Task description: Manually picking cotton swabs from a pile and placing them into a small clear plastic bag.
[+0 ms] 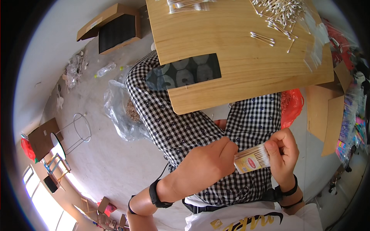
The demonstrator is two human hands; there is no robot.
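Above my lap I hold a small clear packet of cotton swabs (pixel 252 158) with a yellow and red label. My right hand (pixel 284 156) pinches the packet's right end between thumb and fingers. At the other end, my left hand (pixel 216 158) is closed, its back turned up and its fingertips hidden. Beyond my hands stands a wooden table (pixel 239 84). A heap of loose cotton swabs (pixel 283 11) lies at its far right, with a few stray swabs (pixel 263 39) nearer. Packed bags of swabs (pixel 189 6) lie at the far left.
A dark film sheet (pixel 192 71) overhangs the table's left edge. Clear plastic bags (pixel 317 48) lie at its right edge. On the floor are an open carton (pixel 119 30), a clear bag (pixel 121 111), a red bag (pixel 292 106) and a cardboard box (pixel 325 113).
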